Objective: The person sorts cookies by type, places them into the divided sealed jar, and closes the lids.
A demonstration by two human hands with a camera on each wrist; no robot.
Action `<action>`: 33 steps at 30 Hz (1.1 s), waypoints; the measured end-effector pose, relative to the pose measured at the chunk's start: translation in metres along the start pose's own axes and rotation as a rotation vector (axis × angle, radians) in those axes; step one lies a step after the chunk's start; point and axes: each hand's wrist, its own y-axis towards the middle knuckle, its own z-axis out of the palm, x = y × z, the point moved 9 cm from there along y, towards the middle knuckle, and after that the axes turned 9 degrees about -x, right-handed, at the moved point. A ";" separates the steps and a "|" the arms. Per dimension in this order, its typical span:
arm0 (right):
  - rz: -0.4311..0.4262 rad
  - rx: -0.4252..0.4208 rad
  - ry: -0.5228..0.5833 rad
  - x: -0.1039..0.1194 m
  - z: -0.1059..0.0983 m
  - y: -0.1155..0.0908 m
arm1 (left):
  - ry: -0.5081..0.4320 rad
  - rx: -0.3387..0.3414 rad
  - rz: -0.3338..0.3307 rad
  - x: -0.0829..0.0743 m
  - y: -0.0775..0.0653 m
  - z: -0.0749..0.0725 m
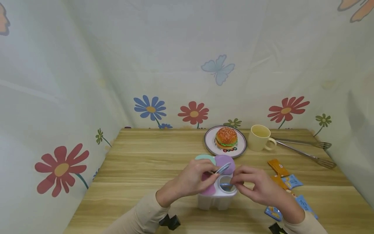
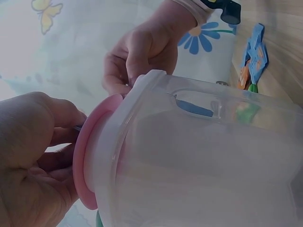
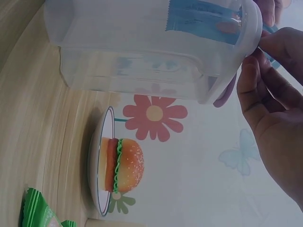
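A whitish translucent container [image 1: 216,201] with several round openings stands on the table below both hands. Mint [image 1: 204,158], purple [image 1: 224,163] and pink [image 1: 208,188] lids cover three openings. My left hand [image 1: 193,178] pinches a light blue lid [image 1: 223,168], tilted above the uncovered front-right opening. At that opening's right rim, my right hand [image 1: 260,185] has thumb and fingers drawn together, pinching a blue packet [image 3: 203,19]. Most of the packet hangs inside the upper part of the compartment, well above its bottom, seen through the wall in the right wrist view.
Behind the container, a plate [image 1: 208,143] carries a hamburger [image 1: 226,138]. A yellow mug [image 1: 258,138] and two metal utensils [image 1: 309,152] lie to the right of it. Orange packets [image 1: 277,167] and blue packets [image 1: 305,206] are scattered near the right hand.
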 end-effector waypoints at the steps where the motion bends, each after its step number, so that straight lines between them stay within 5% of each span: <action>1: 0.005 0.006 -0.003 -0.001 0.000 -0.001 | -0.001 0.000 0.000 0.000 0.000 0.000; 19: 0.025 0.104 -0.050 -0.006 0.007 -0.005 | 0.000 -0.031 0.029 -0.001 0.000 -0.002; 33: 0.039 -0.021 -0.018 -0.008 -0.002 -0.004 | -0.001 -0.024 0.017 -0.001 0.000 -0.002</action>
